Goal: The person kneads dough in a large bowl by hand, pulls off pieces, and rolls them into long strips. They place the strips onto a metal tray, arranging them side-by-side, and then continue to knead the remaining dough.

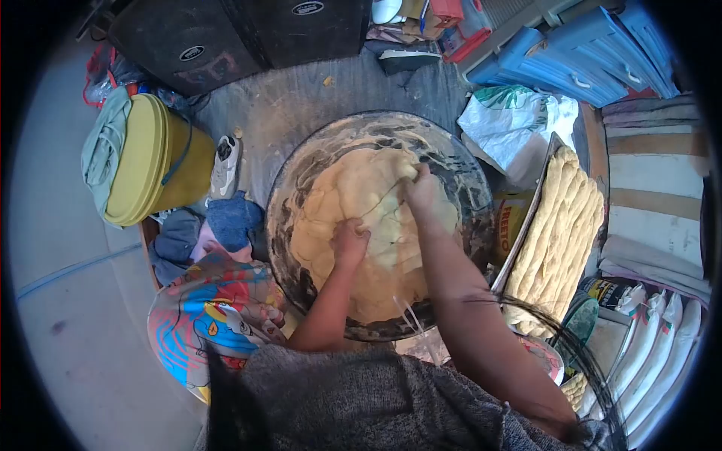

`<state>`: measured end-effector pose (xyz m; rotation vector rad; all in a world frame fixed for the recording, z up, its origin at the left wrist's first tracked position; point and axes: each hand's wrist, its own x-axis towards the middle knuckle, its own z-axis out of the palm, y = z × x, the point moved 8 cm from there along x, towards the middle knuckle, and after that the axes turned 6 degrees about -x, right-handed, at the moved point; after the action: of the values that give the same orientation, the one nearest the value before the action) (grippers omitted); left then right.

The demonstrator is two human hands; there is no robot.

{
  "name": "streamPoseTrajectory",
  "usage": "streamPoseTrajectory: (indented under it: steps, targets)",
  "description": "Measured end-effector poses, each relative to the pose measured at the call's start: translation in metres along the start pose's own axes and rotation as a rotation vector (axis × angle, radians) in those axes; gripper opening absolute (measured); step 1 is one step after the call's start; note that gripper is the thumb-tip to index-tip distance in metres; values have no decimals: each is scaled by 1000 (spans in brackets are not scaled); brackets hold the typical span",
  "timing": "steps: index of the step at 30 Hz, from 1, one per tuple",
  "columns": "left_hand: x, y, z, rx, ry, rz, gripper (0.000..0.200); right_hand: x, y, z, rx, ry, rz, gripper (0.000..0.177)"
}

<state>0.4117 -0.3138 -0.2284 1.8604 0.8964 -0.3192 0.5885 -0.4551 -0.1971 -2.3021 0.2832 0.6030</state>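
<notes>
A big mass of pale dough [338, 203] fills most of a wide, dark round basin [282, 180] whose walls are smeared with flour and dough. My left hand [351, 242] is closed on the dough near its middle, the fingers partly sunk in and hidden. Farther out to the right, my right hand [423, 188] grips a raised fold of the same dough at its far right edge. Creases run across the surface between the two hands.
On the right, a slanted tray [526, 214] carries several long dough strips [560, 233]. A white sack [515, 124] lies behind it. To the left stand a yellow lidded bucket [184, 161], a shoe [225, 167] and crumpled cloths [229, 222]. Blue drawers [571, 56] are at the back right.
</notes>
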Motion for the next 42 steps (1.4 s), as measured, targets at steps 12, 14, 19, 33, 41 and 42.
streamPoseTrajectory:
  steps: [12, 14, 19, 33, 41, 42]
  targets:
    - [-30, 10, -11, -533, -287, 279, 36, -212, -147, -89, 1159, -417, -542, 41]
    - [-18, -13, -9, -339, -198, 330, 32, -202, -161, -119, 1265, -388, -619, 41]
    - [-60, 38, -62, -417, -166, 72, 28, -138, -92, -67, 0, 182, -833, 68]
    - [-44, 4, -68, -1103, -289, 67, 14, -134, 21, 77, -272, -583, -554, 36]
    - [-29, 18, -123, -1423, -351, 177, 14, -44, 135, 60, 404, -90, 269, 28]
    - [-27, 18, -128, -1249, -203, 100, 16, -54, 112, 28, 201, 230, 9, 28]
